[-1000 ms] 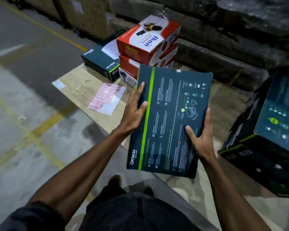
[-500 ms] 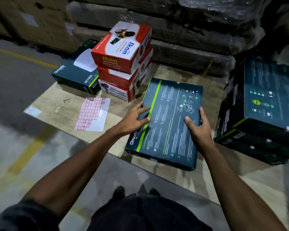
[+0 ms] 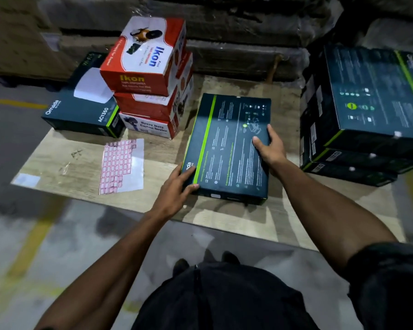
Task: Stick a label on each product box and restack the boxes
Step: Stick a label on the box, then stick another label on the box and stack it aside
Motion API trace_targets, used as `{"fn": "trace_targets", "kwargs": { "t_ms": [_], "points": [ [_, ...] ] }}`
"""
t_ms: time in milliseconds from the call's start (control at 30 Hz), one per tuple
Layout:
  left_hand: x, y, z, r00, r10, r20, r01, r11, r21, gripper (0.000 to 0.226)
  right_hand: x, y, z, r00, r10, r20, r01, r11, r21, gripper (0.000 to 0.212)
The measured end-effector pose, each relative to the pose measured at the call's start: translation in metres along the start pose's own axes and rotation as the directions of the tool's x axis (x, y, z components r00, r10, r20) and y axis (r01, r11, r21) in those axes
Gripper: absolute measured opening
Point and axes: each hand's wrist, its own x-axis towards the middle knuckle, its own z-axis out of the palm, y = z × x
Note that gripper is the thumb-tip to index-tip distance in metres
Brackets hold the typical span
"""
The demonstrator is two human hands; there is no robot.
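Box's down flat on the cardboard sheet point(image 3: 86, 163) now, dark Omada box point(image 3: 229, 148) gripped by left hand point(image 3: 174, 189) and right hand point(image 3: 270, 148), label sheet point(image 3: 122, 165) untouched, stack on the right point(image 3: 367, 110) waiting.

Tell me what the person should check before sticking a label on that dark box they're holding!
1. Dark box lies flat on the cardboard sheet: ok.
2. Left hand grips its near left corner, right hand holds its right edge, so no hand is free to peel a label: not ok.
3. Label sheet lies within sight, left of the box, with stickers left on it: ok.
4. Box has no label yet: cannot tell, only its top shows.
5. Stack of dark boxes to the right has a flat top for restacking: ok.
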Motion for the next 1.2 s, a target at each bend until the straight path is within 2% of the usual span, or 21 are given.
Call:
{"fn": "trace_targets", "kwargs": {
  "t_ms": [133, 367, 567, 833, 933, 1200],
  "points": [
    [0.001, -0.001, 0.004, 1.0, 0.017, -0.023, -0.015, 0.997, 0.072, 0.053, -0.005, 0.004, 0.005, 0.997, 0.02, -0.078, -0.036, 0.977, -0.212, 0.067],
    [-0.004, 0.0, 0.009, 0.999, 0.033, -0.028, -0.027, 0.981, 0.194, 0.054, -0.05, 0.004, 0.017, 0.999, -0.01, -0.047, -0.013, 0.886, -0.464, 0.059],
    [-0.005, -0.003, 0.007, 0.999, 0.036, 0.001, -0.035, 0.966, 0.258, 0.055, -0.117, 0.02, 0.038, 0.987, -0.162, -0.006, 0.105, 0.668, -0.737, 0.05],
    [-0.012, -0.01, -0.016, 0.995, 0.056, 0.08, -0.073, 0.973, 0.221, 0.05, -0.125, 0.026, 0.059, 0.967, -0.246, -0.06, 0.087, 0.546, -0.833, 0.044],
    [-0.021, -0.026, -0.035, 0.995, 0.079, 0.056, -0.09, 0.966, 0.241, 0.046, -0.126, 0.018, 0.079, 0.949, -0.309, -0.066, 0.117, 0.539, -0.834, 0.04],
    [-0.05, -0.104, -0.107, 0.988, -0.058, -0.147, 0.106, 0.933, 0.344, 0.041, -0.142, -0.022, 0.186, 0.871, -0.434, 0.229, 0.446, 0.503, -0.74, 0.04]
  ]
}}
